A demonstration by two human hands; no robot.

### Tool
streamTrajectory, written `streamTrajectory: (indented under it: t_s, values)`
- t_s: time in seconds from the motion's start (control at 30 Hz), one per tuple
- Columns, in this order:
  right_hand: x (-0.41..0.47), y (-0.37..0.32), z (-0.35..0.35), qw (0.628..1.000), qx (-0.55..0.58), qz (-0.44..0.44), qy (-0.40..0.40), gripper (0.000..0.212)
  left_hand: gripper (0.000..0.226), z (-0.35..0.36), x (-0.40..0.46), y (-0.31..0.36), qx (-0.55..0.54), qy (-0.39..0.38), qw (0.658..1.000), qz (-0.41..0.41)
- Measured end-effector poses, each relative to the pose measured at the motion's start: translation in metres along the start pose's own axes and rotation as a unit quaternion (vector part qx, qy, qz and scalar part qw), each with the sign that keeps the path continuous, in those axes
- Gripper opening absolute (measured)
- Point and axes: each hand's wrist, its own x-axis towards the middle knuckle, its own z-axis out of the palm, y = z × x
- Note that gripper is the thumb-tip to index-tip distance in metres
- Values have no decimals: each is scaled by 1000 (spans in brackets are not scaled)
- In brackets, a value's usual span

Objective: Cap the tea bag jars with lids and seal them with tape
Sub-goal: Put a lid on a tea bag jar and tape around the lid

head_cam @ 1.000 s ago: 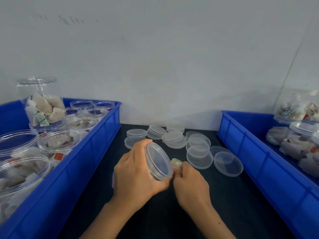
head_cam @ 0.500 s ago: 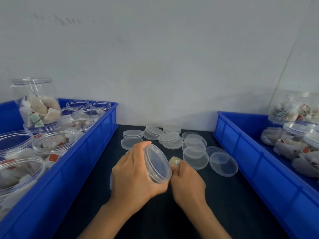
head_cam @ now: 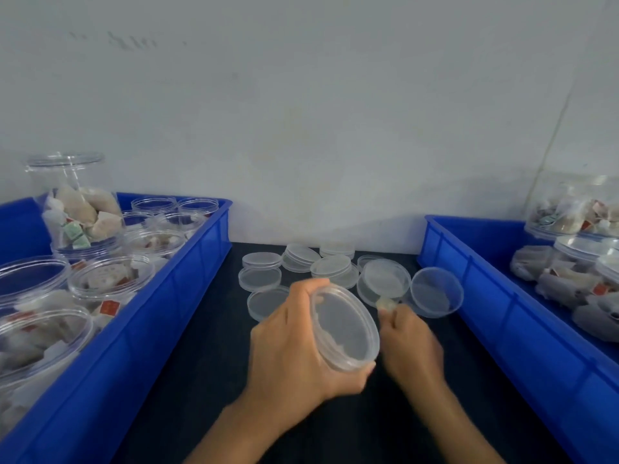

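Two hands at work: left hand (head_cam: pixel 294 346) grips a capped jar (head_cam: pixel 345 326) on its side above the dark table (head_cam: pixel 187 380), lid facing right, evidently exposing the seam. Right hand (head_cam: pixel 410 343) pinches a small tape roll (head_cam: pixel 386 302) just beside it.

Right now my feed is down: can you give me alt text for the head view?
The left hand grips a lidded clear jar tipped on its side over a dark table, while the right hand pinches a small roll of tape beside its lid. Loose clear lids lie behind, between two blue bins of tea bag jars.
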Motion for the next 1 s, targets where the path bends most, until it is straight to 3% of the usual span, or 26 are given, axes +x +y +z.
streamTrajectory:
  t_s: [0.2, 0.37, 0.5, 0.63, 0.7, 0.8, 1.0]
  values:
    - [-12, -14, 18, 996, 62, -62, -8, 33, 97, -4, 10, -16, 20, 30, 999, -36]
    - [-17, -14, 24, 987, 97, -125, 33, 45, 97, -5, 15, -25, 36, 57, 997, -34]
    - [-14, -8, 29, 984, 73, -158, 40, 42, 97, -4, 13, -27, 39, 59, 997, -33]
    - [-16, -5, 32, 960, 23, -265, 84, 39, 95, -6, 11, -27, 10, 93, 995, -46]
    - [-16, -6, 35, 952, -13, -304, 36, 43, 93, -7, 11, -26, -13, 110, 992, -54]
    - [-17, -8, 46, 930, -154, -331, -40, 53, 93, -8, 11, -29, -23, 122, 990, -72]
    - [-15, -2, 63, 924, -178, -330, -76, 31, 97, -6, 11, -37, -76, 137, 980, -125]
